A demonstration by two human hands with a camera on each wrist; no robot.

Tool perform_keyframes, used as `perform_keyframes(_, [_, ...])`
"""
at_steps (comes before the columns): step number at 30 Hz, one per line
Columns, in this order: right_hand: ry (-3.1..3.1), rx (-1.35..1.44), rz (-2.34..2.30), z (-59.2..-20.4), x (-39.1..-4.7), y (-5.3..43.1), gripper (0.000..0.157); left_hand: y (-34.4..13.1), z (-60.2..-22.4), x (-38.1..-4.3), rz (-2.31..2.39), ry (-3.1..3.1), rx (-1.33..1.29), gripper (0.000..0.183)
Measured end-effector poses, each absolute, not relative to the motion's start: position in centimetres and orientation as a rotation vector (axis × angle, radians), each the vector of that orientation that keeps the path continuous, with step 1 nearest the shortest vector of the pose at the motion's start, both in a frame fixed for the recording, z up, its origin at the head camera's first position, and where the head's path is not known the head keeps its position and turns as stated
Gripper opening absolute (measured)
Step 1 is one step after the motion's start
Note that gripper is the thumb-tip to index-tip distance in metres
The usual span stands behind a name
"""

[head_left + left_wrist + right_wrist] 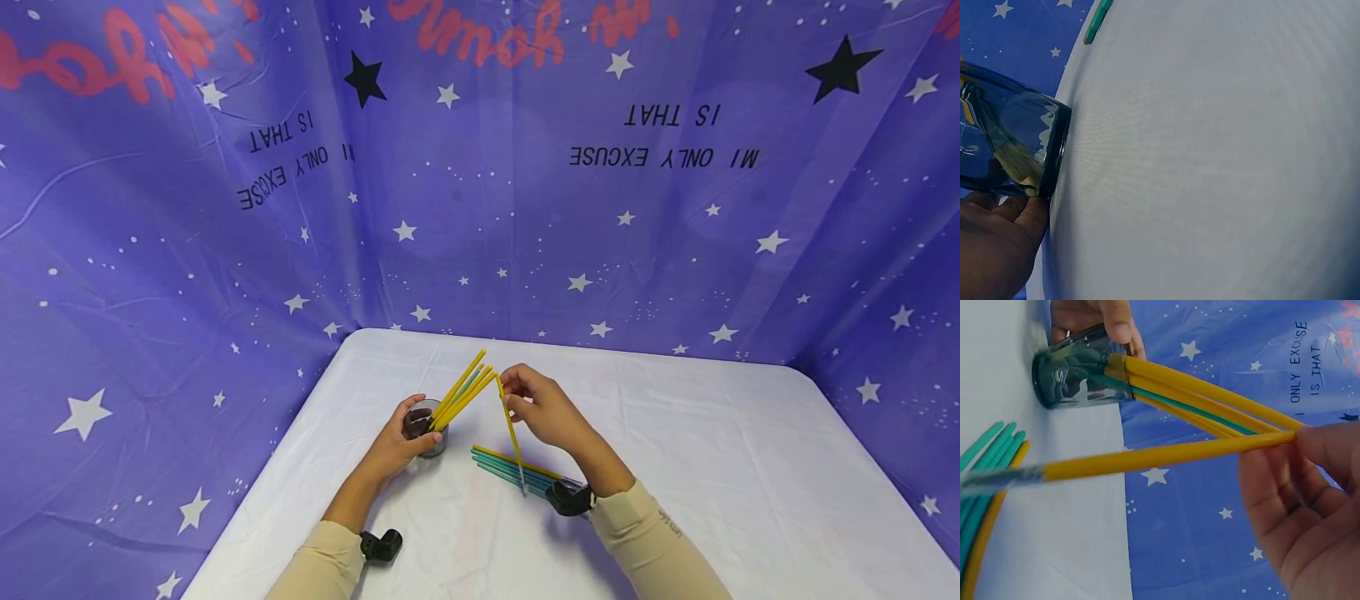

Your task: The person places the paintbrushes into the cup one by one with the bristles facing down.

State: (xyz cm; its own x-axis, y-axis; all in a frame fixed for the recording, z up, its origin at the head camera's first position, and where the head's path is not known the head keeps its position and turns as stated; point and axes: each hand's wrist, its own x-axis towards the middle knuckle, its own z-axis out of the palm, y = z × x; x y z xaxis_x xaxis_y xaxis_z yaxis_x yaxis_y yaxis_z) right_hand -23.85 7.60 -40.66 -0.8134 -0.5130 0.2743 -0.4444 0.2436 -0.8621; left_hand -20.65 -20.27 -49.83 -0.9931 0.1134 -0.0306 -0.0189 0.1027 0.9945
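Observation:
My left hand (397, 447) grips a dark, see-through glass (434, 447), fingers and thumb around its side. Several paintbrushes (454, 402) with yellow handles and a green one lean out of it to the right; bristles (1017, 164) show inside through the wall in the left wrist view. Between thumb and fingertips, my right hand (546, 410) pinches another yellow paintbrush (1147, 456) near its handle end. That brush slants downward, its metal ferrule (1004, 479) at the low end. Its handle end is close to the tips of the brushes in the glass.
On the white table (720, 467), several green paintbrushes (495, 463) and a yellow one lie side by side below my right hand. Black wrist cameras (382, 546) sit on both wrists. A purple curtain (510, 217) with stars hangs behind the table and along its sides.

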Motion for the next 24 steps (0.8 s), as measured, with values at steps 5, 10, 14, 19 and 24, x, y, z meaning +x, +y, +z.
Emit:
perform_keyframes(5, [2.351,-0.853,-1.829,-40.3,-23.7,7.3,0.017,-20.3,-49.9,-20.7,2.034,2.263,0.095,0.081])
perform_keyframes(10, [2.268,-0.854,-2.026,-40.1,-23.6,6.9,0.019,-20.3,-49.8,-20.6,2.034,2.266,0.093,0.081])
perform_keyframes(14, [2.192,-0.888,-2.187,-40.0,-23.7,6.5,0.018,-20.3,-49.8,-20.7,2.021,2.279,0.090,0.081])
perform_keyframes(19, [2.092,-0.921,-2.408,-40.0,-23.5,5.8,0.019,-20.3,-49.9,-20.7,2.011,2.283,0.094,0.082])
perform_keyframes(24, [2.009,-0.890,-2.569,-40.3,-23.2,5.0,0.021,-20.3,-49.8,-20.6,2.017,2.276,0.098,0.082])
